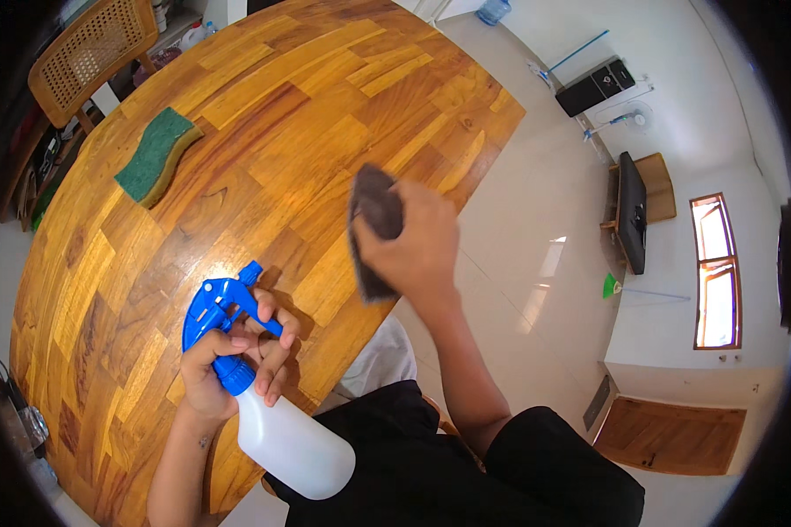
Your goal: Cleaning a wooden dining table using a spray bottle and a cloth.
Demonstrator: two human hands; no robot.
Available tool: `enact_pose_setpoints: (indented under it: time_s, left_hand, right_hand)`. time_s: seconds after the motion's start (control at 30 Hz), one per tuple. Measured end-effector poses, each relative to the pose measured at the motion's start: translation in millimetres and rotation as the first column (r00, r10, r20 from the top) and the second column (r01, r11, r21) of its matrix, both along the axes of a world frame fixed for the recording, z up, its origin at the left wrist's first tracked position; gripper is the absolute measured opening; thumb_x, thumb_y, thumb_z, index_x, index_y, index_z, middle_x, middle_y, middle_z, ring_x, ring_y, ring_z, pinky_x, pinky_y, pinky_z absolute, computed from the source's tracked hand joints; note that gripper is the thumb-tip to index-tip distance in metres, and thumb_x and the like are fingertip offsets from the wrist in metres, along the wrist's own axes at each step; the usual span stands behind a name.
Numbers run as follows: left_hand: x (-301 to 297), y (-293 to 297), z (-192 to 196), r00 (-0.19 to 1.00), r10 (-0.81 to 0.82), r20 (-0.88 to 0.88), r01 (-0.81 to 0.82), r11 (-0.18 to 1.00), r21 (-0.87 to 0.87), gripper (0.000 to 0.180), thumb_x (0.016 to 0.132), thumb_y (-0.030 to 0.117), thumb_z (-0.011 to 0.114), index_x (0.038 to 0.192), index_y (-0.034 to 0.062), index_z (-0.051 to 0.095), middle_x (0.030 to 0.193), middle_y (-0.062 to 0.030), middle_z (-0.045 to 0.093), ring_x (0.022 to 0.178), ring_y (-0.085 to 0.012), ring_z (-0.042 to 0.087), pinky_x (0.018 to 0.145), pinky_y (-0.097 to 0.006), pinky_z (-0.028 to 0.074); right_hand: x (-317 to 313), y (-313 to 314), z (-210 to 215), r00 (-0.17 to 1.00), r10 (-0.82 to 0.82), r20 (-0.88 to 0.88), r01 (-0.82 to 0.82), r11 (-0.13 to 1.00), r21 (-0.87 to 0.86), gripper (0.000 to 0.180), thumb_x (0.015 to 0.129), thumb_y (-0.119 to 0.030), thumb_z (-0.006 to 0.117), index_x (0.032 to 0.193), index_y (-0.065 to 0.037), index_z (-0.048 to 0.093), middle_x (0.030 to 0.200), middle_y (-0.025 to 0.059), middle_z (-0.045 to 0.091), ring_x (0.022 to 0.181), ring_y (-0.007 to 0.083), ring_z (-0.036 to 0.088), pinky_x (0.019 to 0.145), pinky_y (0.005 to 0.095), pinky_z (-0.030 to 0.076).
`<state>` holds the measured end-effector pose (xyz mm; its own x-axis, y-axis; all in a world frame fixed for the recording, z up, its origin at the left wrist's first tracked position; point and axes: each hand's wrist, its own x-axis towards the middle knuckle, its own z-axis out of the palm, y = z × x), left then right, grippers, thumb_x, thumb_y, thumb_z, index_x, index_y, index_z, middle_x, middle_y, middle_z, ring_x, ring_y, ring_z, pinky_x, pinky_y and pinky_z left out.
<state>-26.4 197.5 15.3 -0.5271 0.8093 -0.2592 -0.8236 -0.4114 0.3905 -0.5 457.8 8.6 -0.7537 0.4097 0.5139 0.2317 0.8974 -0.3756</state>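
Far left, a wooden chair with a woven cane back (95,60) stands by the brown wood-block worktop (325,114). On it lies a wavy green-and-yellow sponge (156,156), well beyond the left hand (206,382). That hand's curled round the neck of a white plastic spray bottle with a blue trigger head (294,448), its body slanting down toward the black shirt (387,452)! Now the right hand (419,246), half closed, grips a dark grey-brown pad (375,206) between thumb and fingers; whether the pad touches wood, I can't tell.
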Motion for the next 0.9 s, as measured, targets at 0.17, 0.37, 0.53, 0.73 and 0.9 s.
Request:
enact_pose_setpoints:
  time_s: [0.17,0.37,0.53,0.73,0.9]
  left_hand:
    - [3,-2,2,0.998,0.031,0.046,-0.03,0.999,-0.01,0.041,0.078,0.019,0.054,0.114,0.0019,0.043,0.099,-0.0285,0.055,0.046,-0.02,0.054,0.046,-0.035,0.053]
    - [7,-2,6,0.994,0.088,0.059,-0.089,0.996,0.007,0.037,0.077,0.017,0.052,0.11,0.001,0.043,0.094,-0.0305,0.054,0.04,-0.0213,0.051,0.039,-0.034,0.052]
    - [3,1,8,0.999,0.008,0.032,-0.006,0.998,-0.066,0.036,0.078,0.017,0.052,0.108,-0.0006,0.044,0.095,-0.0317,0.054,0.04,-0.0224,0.051,0.037,-0.037,0.053]
    - [19,1,16,0.999,-0.019,0.043,0.03,0.966,-0.258,0.038,0.082,0.02,0.057,0.111,-0.0003,0.046,0.095,-0.027,0.054,0.044,-0.0227,0.058,0.045,-0.036,0.057]
    - [20,1,14,0.989,-0.141,0.053,0.149,0.966,-0.212,0.034,0.093,0.027,0.057,0.112,0.003,0.044,0.099,-0.0206,0.051,0.048,-0.0179,0.057,0.046,-0.033,0.055]
  right_hand:
    - [38,-38,7,0.872,0.474,0.119,-0.445,0.87,-0.211,0.043,0.062,-0.029,0.086,0.093,-0.01,0.064,0.089,0.0114,0.064,0.087,0.033,0.062,0.077,0.0458,0.044]
    - [16,44,0,0.97,0.243,-0.029,-0.245,0.965,-0.094,0.036,0.067,-0.031,0.084,0.089,-0.007,0.069,0.086,0.0146,0.07,0.083,0.0347,0.068,0.074,0.0437,0.051]
    - [-8,77,14,0.996,-0.086,0.035,0.09,0.984,-0.153,0.035,0.068,-0.029,0.082,0.088,-0.002,0.071,0.08,0.0195,0.069,0.076,0.0388,0.067,0.072,0.0488,0.054]
    - [24,-3,6,0.976,0.209,0.065,-0.199,0.972,-0.124,0.038,0.065,-0.024,0.085,0.092,-0.007,0.065,0.092,0.015,0.066,0.087,0.0365,0.064,0.075,0.0447,0.05]
    - [49,-24,6,0.923,0.384,-0.016,-0.38,0.904,-0.195,0.042,0.061,-0.022,0.088,0.093,-0.009,0.064,0.09,0.0126,0.063,0.084,0.0354,0.062,0.073,0.0431,0.049]
